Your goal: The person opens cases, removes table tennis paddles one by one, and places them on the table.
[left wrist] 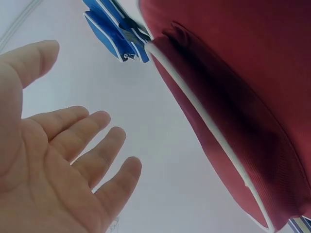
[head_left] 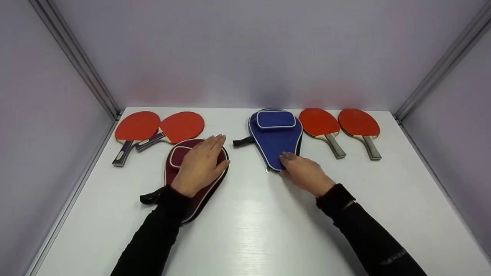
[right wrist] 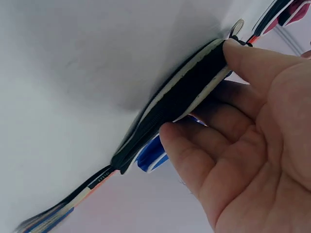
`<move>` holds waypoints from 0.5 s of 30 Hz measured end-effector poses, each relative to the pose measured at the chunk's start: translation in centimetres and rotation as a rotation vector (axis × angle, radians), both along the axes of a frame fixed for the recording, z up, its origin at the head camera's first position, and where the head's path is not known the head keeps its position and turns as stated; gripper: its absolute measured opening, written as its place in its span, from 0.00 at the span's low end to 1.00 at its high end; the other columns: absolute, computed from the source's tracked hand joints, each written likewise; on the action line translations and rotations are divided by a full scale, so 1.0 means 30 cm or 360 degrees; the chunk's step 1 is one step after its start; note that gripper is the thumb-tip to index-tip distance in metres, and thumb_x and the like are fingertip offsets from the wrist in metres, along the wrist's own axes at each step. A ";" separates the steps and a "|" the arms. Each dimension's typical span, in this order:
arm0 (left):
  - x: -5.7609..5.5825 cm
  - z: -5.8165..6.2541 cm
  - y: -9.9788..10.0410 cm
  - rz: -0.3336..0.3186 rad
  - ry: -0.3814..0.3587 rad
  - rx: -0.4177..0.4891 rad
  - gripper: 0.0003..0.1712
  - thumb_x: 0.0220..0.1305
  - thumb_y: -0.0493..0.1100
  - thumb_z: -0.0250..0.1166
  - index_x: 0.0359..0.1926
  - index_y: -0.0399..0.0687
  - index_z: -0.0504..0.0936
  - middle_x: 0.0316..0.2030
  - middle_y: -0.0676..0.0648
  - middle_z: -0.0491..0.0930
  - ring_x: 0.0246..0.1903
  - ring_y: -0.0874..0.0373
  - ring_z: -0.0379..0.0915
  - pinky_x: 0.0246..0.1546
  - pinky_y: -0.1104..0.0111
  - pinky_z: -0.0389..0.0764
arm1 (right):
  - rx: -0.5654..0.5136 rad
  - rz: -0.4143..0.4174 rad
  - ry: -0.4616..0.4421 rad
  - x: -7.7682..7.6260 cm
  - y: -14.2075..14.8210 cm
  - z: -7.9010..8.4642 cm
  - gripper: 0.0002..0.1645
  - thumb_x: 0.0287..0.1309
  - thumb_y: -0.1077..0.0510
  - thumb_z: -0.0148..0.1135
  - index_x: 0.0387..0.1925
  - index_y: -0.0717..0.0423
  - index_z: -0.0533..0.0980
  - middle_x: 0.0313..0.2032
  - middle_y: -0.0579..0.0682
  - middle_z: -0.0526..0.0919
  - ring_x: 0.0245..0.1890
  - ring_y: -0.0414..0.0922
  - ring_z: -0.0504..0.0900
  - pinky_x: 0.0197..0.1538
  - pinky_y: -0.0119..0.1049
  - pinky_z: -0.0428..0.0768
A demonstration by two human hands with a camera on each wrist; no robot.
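My left hand (head_left: 201, 165) is open over the maroon paddle case (head_left: 170, 178), its fingers extended. In the left wrist view, the fingers (left wrist: 99, 155) are apart from the case and its white-piped pocket (left wrist: 214, 126). My right hand (head_left: 307, 174) holds the narrow end of the blue paddle case (head_left: 274, 142), which lies with its pocket upward. In the right wrist view, the thumb is at the zipped black edge (right wrist: 170, 97) near the metal zipper pull (right wrist: 236, 28), and the other fingers lie over the blue face.
Two red table tennis paddles, one outer (head_left: 137, 126) and one inner (head_left: 182, 127), overlap at their handles at the back left. Two more, one nearer (head_left: 318, 122) and one farther (head_left: 358, 122), lie right of the blue case. Walls (head_left: 245, 53) enclose the white table (head_left: 245, 230).
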State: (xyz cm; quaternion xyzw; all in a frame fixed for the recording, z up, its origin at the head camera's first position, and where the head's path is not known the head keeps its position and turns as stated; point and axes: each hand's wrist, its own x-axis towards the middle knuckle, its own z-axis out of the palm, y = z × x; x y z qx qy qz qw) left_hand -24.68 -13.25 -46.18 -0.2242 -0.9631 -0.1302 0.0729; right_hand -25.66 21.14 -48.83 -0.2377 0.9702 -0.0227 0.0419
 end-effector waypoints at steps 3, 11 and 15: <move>-0.010 -0.001 -0.013 0.0021 0.0024 -0.0022 0.44 0.87 0.54 0.70 0.90 0.36 0.69 0.86 0.35 0.75 0.88 0.37 0.70 0.91 0.42 0.71 | -0.0033 -0.0013 0.0024 -0.023 0.000 -0.006 0.33 0.85 0.54 0.71 0.80 0.68 0.78 0.79 0.67 0.83 0.80 0.64 0.85 0.74 0.63 0.89; -0.035 -0.005 -0.052 0.0126 0.0062 -0.0054 0.44 0.88 0.59 0.67 0.90 0.37 0.70 0.87 0.35 0.75 0.88 0.37 0.70 0.90 0.40 0.71 | -0.0175 -0.0121 -0.0011 -0.061 0.047 0.035 0.38 0.89 0.41 0.64 0.83 0.63 0.77 0.81 0.65 0.82 0.81 0.65 0.83 0.78 0.65 0.86; -0.051 -0.004 -0.084 0.0195 0.0071 -0.0047 0.45 0.89 0.61 0.64 0.91 0.38 0.68 0.88 0.34 0.72 0.89 0.36 0.68 0.91 0.39 0.70 | -0.0186 -0.0320 0.0042 -0.085 0.137 0.088 0.40 0.90 0.38 0.60 0.87 0.56 0.73 0.87 0.62 0.75 0.89 0.64 0.73 0.85 0.71 0.77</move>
